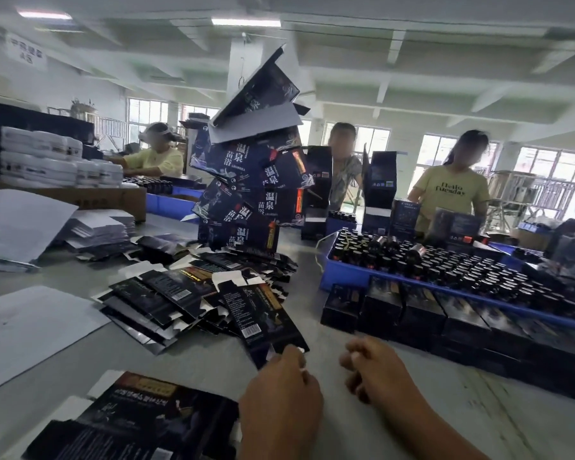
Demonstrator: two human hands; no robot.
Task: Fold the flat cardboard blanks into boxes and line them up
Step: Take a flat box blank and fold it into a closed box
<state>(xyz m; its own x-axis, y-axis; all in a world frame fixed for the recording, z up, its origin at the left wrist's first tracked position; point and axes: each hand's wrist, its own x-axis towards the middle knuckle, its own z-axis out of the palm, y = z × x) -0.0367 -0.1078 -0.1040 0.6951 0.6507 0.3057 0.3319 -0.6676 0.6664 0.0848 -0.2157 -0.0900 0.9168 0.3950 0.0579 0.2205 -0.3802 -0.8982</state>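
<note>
A dark printed flat blank (261,313) with a barcode lies at the near edge of a heap of flat blanks (186,287) on the grey table. My left hand (279,396) pinches its near end between thumb and fingers. My right hand (375,370) hovers just to the right with fingers loosely curled, holding nothing. A row of folded dark boxes (412,313) stands in a line along the front of the blue tray. More flat blanks (130,423) lie at the near left edge.
A blue tray (352,277) full of dark bottles sits at right. A leaning tower of stacked dark cartons (253,194) rises behind the heap. White sheets (24,327) lie at left. Three people work across the table.
</note>
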